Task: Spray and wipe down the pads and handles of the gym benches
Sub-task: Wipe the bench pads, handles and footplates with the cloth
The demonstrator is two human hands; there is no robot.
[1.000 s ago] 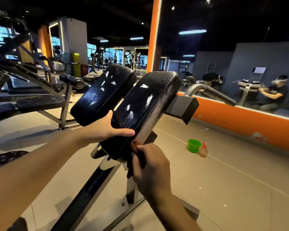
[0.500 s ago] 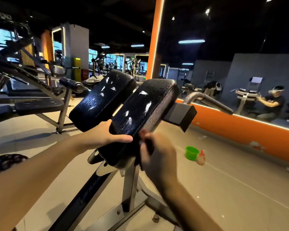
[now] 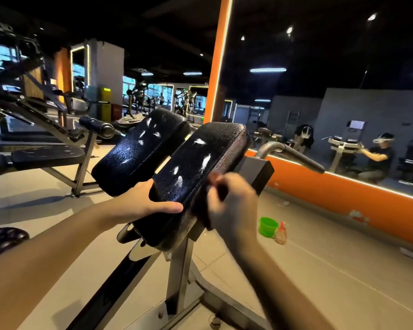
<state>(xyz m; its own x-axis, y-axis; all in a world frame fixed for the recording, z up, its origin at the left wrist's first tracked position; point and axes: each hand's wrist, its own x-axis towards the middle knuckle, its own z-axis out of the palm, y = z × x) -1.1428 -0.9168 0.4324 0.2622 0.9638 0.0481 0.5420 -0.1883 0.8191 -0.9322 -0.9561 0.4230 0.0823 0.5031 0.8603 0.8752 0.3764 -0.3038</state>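
Two black bench pads stand tilted side by side, both wet and flecked with white foam. My left hand [image 3: 143,203] grips the lower left edge of the right pad [image 3: 200,163], thumb lying across its face. My right hand [image 3: 234,203], blurred by motion, holds a dark cloth [image 3: 221,191] against that pad's right side edge. The left pad [image 3: 134,153] is untouched. A grey curved handle [image 3: 293,154] sticks out to the right behind the pads.
A green bucket [image 3: 268,225] and a spray bottle [image 3: 281,233] stand on the tiled floor to the right. Another bench [image 3: 45,156] sits at the left. The steel post [image 3: 179,277] and base of this bench lie below my hands. An orange mirrored wall runs along the right.
My right hand with the cloth has moved up from the pad's bottom corner along its right edge. My left hand keeps the same grip.
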